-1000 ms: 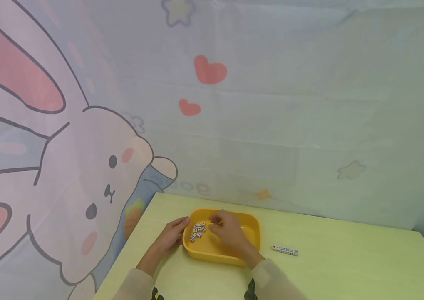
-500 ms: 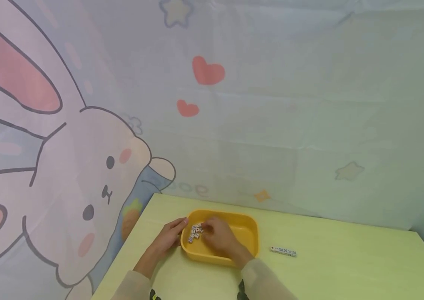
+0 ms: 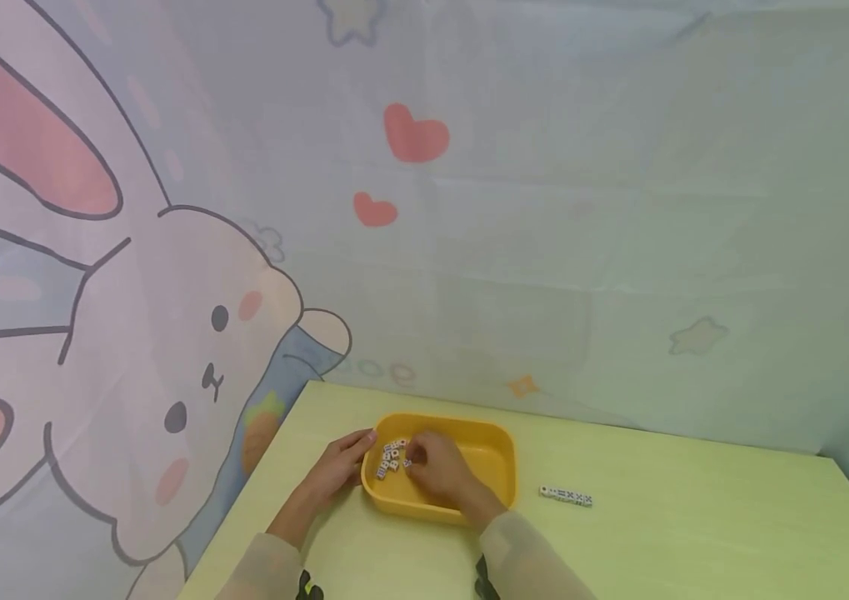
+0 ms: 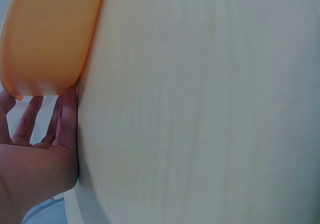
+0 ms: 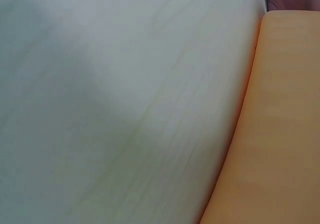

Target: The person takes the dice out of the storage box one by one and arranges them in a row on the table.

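Observation:
A yellow tray (image 3: pixel 439 512) stands on the table, with a loose group of small white dice (image 3: pixel 391 457) in its left end. My left hand (image 3: pixel 339 463) holds that end, thumb at the rim and fingers against the outer wall; the left wrist view shows these fingers (image 4: pixel 66 119) touching the wall. Inside the tray, my right hand (image 3: pixel 439 468) has curled fingers and pinches a die (image 3: pixel 407 462) at the right side of the group. Its palm side is hidden in the head view, and the right wrist view shows only the tray's outer wall (image 5: pixel 280 124) and part of the left hand.
To the right of the tray, several dice stand end to end in a straight row (image 3: pixel 566 496) on the pale green table (image 3: pixel 679 525). A cloth backdrop (image 3: pixel 544 208) with a printed rabbit rises behind the table's far edge.
My right hand has moved left and down to the dice, and the die at its fingertips has shifted slightly away from the group. My left hand keeps its place on the tray.

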